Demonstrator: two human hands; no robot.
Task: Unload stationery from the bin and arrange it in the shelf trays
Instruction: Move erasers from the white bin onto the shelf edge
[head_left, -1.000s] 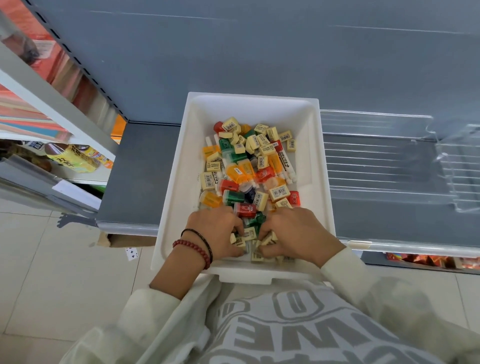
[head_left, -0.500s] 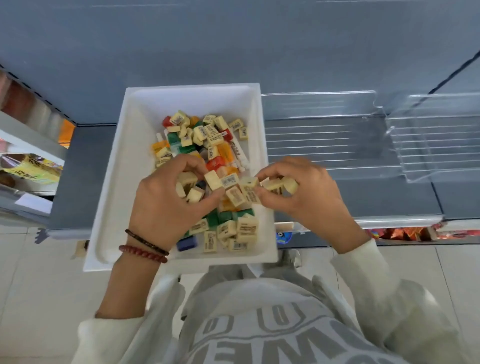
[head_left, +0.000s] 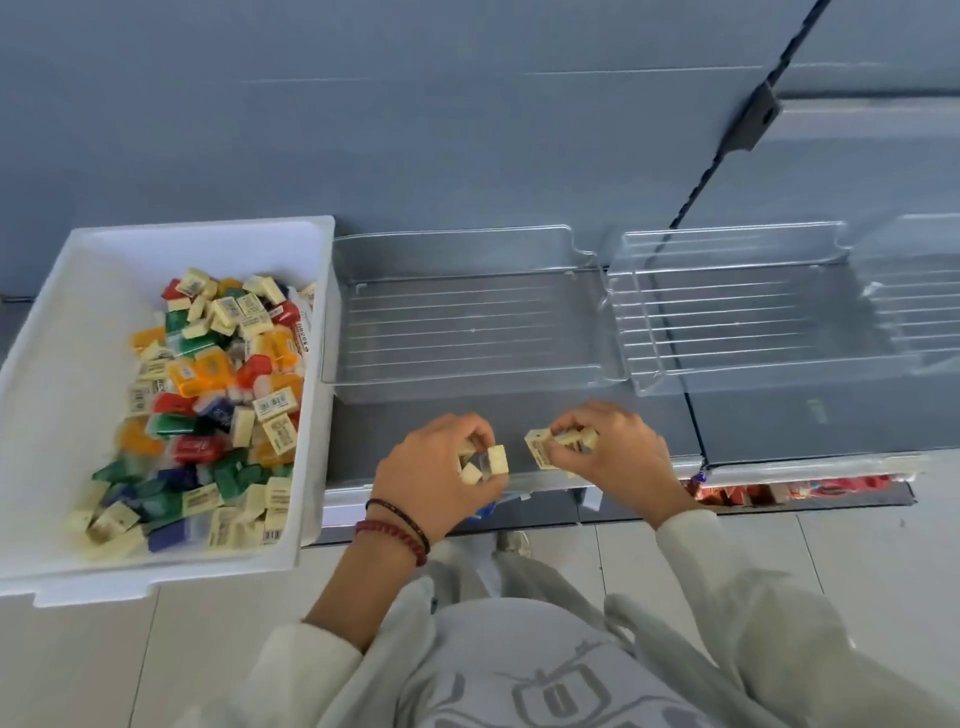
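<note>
Nearest me on the left, the white bin (head_left: 62, 364) overhangs the front of the shelf (head_left: 363, 431), heaped with small coloured and cream stationery pieces. Just past its near rim, my left hand (head_left: 436, 467) and right hand (head_left: 613, 457) hover over the shelf's front strip. The left fingers (head_left: 467, 426) are curled round a few cream erasers (head_left: 496, 460), and the right fingers (head_left: 576, 421) pinch another cluster (head_left: 540, 449). I judge this to be the carry step: a load is out of the bin but not yet set down. The labelled block in my right hand seems to lie with its long axis roughly near-to-far, label toward me, though blur makes that uncertain. Beyond the hands sits the clear tray (head_left: 467, 322), with a second tray (head_left: 727, 312) just beside it. Next I would reach forward over the tray's front lip and lay the blocks in rows, long axes aligned.
</note>
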